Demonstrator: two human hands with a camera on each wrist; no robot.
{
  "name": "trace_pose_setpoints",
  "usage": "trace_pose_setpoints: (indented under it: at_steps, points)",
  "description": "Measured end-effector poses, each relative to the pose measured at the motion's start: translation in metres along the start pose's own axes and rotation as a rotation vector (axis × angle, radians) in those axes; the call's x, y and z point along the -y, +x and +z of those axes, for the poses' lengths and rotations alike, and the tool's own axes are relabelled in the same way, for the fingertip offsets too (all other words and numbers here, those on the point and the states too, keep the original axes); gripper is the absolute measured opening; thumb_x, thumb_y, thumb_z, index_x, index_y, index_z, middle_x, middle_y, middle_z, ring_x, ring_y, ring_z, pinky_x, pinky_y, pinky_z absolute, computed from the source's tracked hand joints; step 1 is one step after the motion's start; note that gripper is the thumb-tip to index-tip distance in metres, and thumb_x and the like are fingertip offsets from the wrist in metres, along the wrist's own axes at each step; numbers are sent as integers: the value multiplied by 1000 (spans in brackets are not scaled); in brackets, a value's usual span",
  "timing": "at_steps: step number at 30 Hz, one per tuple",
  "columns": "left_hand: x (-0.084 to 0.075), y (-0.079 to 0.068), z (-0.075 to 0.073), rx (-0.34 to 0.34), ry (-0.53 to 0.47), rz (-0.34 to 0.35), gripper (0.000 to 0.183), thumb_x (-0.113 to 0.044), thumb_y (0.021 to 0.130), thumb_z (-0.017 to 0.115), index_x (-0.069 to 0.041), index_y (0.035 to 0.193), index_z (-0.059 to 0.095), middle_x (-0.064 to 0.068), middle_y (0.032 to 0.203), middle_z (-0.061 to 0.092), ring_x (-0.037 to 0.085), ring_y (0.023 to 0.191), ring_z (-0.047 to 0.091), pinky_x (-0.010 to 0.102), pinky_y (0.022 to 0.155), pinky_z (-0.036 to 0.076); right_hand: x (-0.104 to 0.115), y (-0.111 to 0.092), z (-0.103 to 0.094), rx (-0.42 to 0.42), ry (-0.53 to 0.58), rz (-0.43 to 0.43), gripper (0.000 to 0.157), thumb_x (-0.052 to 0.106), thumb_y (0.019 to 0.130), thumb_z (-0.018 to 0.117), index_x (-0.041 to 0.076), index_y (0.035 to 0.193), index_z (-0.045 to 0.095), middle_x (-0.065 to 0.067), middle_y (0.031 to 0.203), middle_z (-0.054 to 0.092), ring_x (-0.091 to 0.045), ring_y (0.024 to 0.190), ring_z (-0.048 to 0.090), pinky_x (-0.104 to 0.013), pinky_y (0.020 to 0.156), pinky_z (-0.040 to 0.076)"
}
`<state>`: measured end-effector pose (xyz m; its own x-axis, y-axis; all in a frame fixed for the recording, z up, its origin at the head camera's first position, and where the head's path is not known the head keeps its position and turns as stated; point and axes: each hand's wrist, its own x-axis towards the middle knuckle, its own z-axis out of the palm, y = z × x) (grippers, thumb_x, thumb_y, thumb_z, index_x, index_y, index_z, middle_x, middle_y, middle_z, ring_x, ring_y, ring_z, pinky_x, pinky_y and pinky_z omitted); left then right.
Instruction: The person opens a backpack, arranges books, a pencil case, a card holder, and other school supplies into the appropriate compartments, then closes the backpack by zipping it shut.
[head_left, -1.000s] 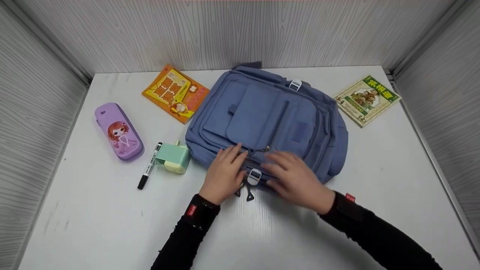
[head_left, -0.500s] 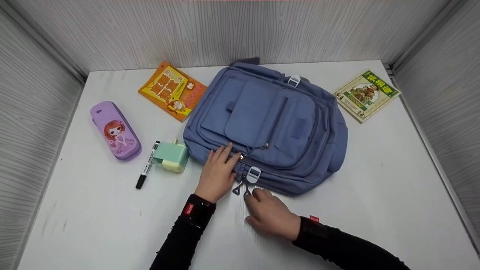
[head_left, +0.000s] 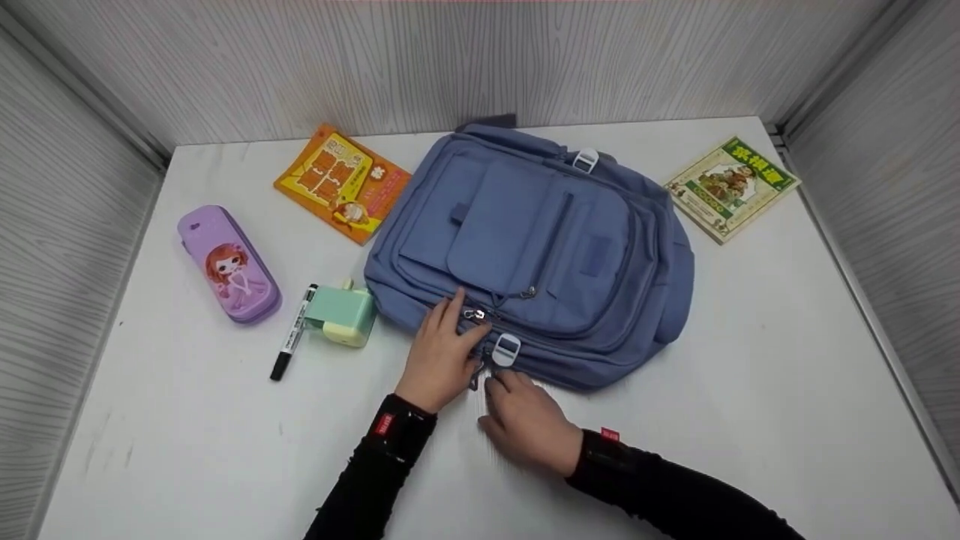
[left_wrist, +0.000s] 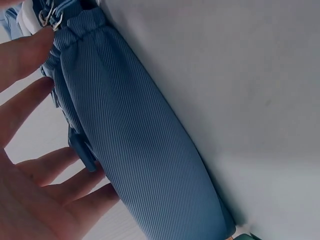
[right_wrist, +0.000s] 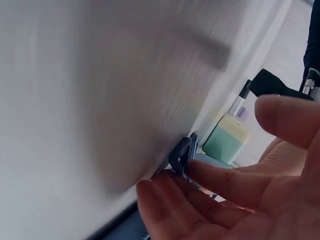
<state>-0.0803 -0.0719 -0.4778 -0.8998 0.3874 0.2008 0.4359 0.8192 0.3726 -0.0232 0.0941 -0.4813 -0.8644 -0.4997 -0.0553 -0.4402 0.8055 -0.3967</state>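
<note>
A blue backpack [head_left: 517, 225] lies flat on the white table, its pocketed front facing up. My left hand [head_left: 439, 360] rests on its near left corner, fingers spread and fairly straight, beside a silver zipper slider [head_left: 475, 314]. In the left wrist view, the fingertips touch the edge next to the ribbed side pocket [left_wrist: 130, 125]. By the near edge, below a white strap buckle [head_left: 506, 350], my right hand [head_left: 529, 420] has its fingers curled. It pinches a dark looped zipper pull [right_wrist: 180, 155] between fingers, with the thumb apart. Another zipper pull [head_left: 473, 382] hangs between the hands.
To the left lie a purple pencil case [head_left: 231, 266], a black-and-white marker [head_left: 293, 334] and a green-and-yellow pencil sharpener [head_left: 341, 311]. An orange book [head_left: 341, 184] sits behind them. A green-and-cream book [head_left: 731, 189] lies at the back right. Grey walls [head_left: 480, 67] enclose the table.
My right hand has come off the backpack's front, moved down and left to the near edge, and taken hold of a zipper pull. The left hand stays at the corner.
</note>
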Motion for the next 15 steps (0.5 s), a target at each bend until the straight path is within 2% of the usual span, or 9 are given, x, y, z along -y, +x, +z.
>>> trace_pose_setpoints:
  at_steps: [3,5,9,15]
  points:
    - [-4,0,2,5,6,-10,46,-13,74,84,-13,118,70,30,155,36,52,135,43,65,109,40,-1,1,0,-74,15,37,22,19,88,69,0,96,64,-13,96,62,-29,89,60,-42,78,53]
    - [-7,0,4,10,13,-22,43,-15,74,85,-12,114,67,31,154,36,54,135,43,68,106,40,-1,2,-2,-132,14,65,14,13,86,70,2,86,62,-12,88,62,-29,82,61,-41,74,52]
    - [-11,3,9,23,49,-52,43,-18,73,86,-11,109,64,32,155,34,56,135,42,72,103,40,-3,4,-7,-233,0,92,10,3,79,68,2,79,59,-12,79,62,-30,72,63,-42,67,51]
    - [-12,6,16,-28,94,-45,37,-14,74,85,-14,106,65,33,151,39,58,131,46,75,97,43,-13,-1,-13,-285,20,106,10,-3,73,63,4,72,56,-10,70,59,-30,64,63,-43,58,50]
